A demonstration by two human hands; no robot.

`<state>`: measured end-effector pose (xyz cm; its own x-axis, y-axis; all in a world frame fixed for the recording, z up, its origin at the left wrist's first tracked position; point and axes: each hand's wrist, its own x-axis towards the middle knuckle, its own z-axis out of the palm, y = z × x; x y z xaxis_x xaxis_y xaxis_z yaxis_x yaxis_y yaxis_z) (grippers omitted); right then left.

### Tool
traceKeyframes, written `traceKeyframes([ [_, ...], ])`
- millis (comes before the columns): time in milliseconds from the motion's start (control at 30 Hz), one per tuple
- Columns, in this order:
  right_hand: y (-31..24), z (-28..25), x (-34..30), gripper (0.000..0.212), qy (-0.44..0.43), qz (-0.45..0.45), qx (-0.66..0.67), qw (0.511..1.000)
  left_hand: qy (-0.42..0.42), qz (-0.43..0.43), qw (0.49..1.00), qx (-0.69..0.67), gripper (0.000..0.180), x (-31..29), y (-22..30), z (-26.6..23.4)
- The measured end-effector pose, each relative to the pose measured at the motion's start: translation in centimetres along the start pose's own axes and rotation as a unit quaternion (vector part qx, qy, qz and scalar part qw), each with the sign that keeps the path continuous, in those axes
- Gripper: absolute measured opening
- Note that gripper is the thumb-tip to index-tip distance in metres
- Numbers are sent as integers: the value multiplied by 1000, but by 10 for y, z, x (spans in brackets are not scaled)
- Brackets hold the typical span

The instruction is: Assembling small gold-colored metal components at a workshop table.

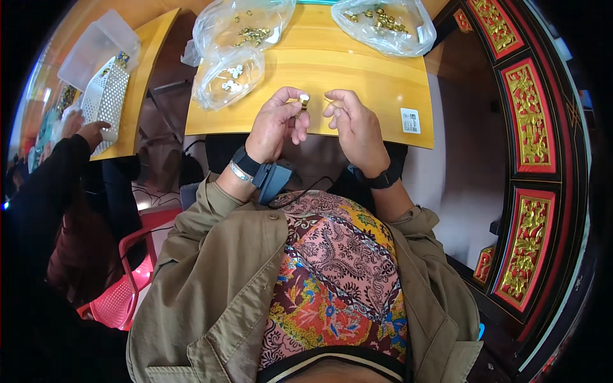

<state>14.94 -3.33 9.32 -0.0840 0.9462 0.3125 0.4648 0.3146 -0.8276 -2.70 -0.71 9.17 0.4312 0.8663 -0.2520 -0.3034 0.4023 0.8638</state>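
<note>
Over the near edge of the yellow wooden table [364, 76], my left hand [271, 124] pinches a small brass fitting [304, 100] with a white top between thumb and fingertips. Facing it a short gap away, my right hand [357, 131] has its thumb and index finger closed on a thin, gold-coloured piece [329, 99], too small to name. Left of my left hand sits a clear plastic bag [215, 85] with small white parts [234, 75]. Behind it, another clear bag [207, 27] contains brass parts [253, 36]. A third bag [408, 43] of brass pieces [386, 20] lies far right.
A white label [410, 120] lies at the table's right edge. Leftward, a co-worker's hand [93, 133] touches a white perforated basket [106, 96] on another table, beside a translucent bin [108, 45]. A pink chair [131, 281] stands below. Carved red-and-gold panels [530, 115] line the right.
</note>
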Motion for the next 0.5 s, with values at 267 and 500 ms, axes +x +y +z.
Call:
traceKeyframes([
  [267, 17, 23, 4, 17, -32, 168, 297, 939, -3, 16, 981, 196, 15, -2, 10, 9],
  [500, 5, 17, 8, 20, -120, 242, 347, 898, -33, 103, 936, 334, 16, -8, 11, 5],
])
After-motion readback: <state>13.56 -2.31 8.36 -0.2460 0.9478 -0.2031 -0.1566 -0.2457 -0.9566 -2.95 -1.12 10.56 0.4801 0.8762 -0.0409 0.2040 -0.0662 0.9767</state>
